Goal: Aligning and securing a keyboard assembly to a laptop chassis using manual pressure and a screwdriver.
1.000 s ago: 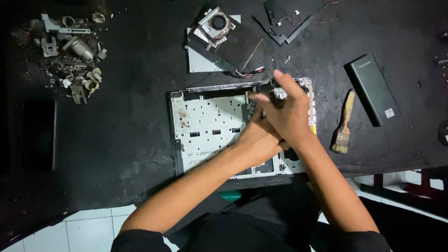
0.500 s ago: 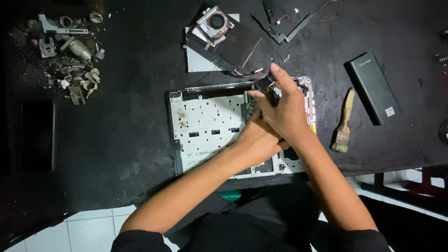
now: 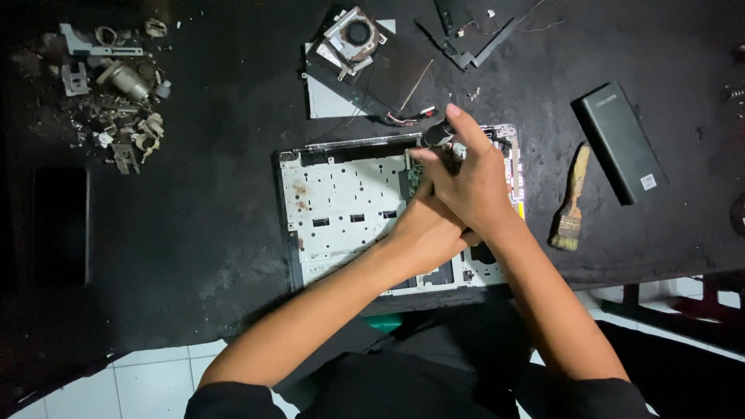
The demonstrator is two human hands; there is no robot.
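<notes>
Both of your hands are bunched together over the right half of the opened laptop shell (image 3: 341, 209), which lies flat near the front edge of the black bench (image 3: 194, 233). Your right hand (image 3: 473, 186) sits on top, its fingers closed around a dark tool handle (image 3: 436, 135) that points down into the shell near the top right corner. Your left hand (image 3: 423, 233) is tucked under it, pressed against the right wrist; I cannot tell whether it grips anything, since the right hand covers its fingers.

Several things could go wrong from here, as I judge it. The tool tip is hidden under your hands, so if it sits badly in its seat, a hard push could make it slip and scrape the small green board just beside your fingers. Thin red and white wires (image 3: 407, 116) trail from the fan part (image 3: 357, 35) to a spot just above the shell, close to the tool; a sideways jerk could snag them. Any small loose piece could roll off unseen against the dark bench, and the scrap pile (image 3: 109, 85) at the far left would not help you find it. The brush (image 3: 570, 202) and the black rectangular pack (image 3: 621, 143) lie to the right, near your right forearm, and a wide elbow swing could knock them toward the edge.
</notes>
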